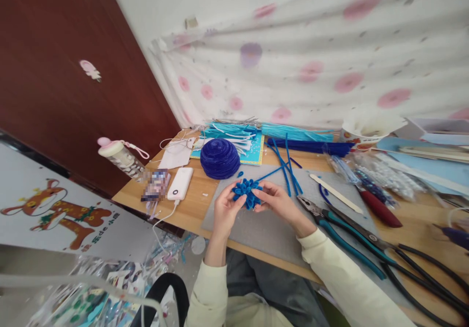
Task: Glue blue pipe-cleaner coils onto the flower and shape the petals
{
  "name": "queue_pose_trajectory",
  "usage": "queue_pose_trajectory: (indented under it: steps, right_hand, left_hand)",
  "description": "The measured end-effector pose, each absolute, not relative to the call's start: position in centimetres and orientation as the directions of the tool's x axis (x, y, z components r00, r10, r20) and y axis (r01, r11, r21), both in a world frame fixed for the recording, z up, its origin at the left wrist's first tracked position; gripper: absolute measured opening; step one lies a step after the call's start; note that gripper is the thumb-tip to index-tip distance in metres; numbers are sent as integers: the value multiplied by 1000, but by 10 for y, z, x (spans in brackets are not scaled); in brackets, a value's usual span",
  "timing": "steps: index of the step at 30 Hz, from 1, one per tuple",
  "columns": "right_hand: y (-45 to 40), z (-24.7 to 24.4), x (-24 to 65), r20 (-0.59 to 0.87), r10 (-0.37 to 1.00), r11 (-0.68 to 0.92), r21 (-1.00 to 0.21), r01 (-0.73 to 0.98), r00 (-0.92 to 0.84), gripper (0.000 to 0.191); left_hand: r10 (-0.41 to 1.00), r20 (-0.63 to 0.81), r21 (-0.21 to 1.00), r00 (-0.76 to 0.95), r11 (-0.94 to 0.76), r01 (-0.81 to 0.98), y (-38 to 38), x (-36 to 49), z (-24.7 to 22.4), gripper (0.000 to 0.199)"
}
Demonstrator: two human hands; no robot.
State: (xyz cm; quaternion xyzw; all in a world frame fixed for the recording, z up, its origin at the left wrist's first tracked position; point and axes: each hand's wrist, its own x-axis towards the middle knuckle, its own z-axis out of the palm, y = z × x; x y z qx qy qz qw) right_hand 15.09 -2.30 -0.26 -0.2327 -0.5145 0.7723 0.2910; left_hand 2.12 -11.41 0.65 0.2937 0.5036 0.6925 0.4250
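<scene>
Between my two hands, over the grey mat (267, 229), is a blue pipe-cleaner flower (246, 192) with many looped petals. My left hand (227, 207) grips it from the left, thumb pressed on the near petals. From the right, my right hand (274, 200) pinches the flower's edge between thumb and fingers. Just beyond stands a dark blue dome (220, 158) with a coiled surface. Loose blue pipe cleaners (287, 171) lie crossed behind my right hand, one reaching toward the flower. A small blue loop (240, 174) sits near the dome.
Pliers (340, 239), long-handled scissors (388, 246), a wooden stick (335, 193) and a red-handled tool (381, 209) lie at right. Bundles of pipe cleaners (315, 146) line the back. A power bank (180, 183), phone (156, 185) and bottle (120, 158) are at left.
</scene>
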Motion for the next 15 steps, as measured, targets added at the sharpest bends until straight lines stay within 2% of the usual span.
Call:
queue_pose_trajectory:
  steps: [4,6,8,10,13,15]
  right_hand:
    - [-16,-6,151,-102,654,-417,-875,-245,-749,39]
    - [-12,-8,152,-94,677,-413,-870,-271,-730,41]
    - [-9,-9,153,-27,732,-283,-921,-268,-681,36]
    - [-9,-9,155,112,780,-41,-973,-228,-615,34]
    - [-13,-4,156,293,726,249,-955,-160,-623,38]
    - [-16,-1,156,297,667,298,-947,-121,-683,35]
  left_hand:
    - [874,-104,893,-474,-128,-431,-112,20,6,48]
    - [872,-122,859,-474,-147,-491,-111,17,4,46]
    - [863,-137,834,-486,-164,-526,-110,13,2,43]
    - [843,-180,806,-507,-168,-567,-110,11,0,35]
    - [809,-289,745,-512,-146,-651,-109,10,-3,17]
    - [785,-366,698,-499,-123,-706,-107,11,-5,13]
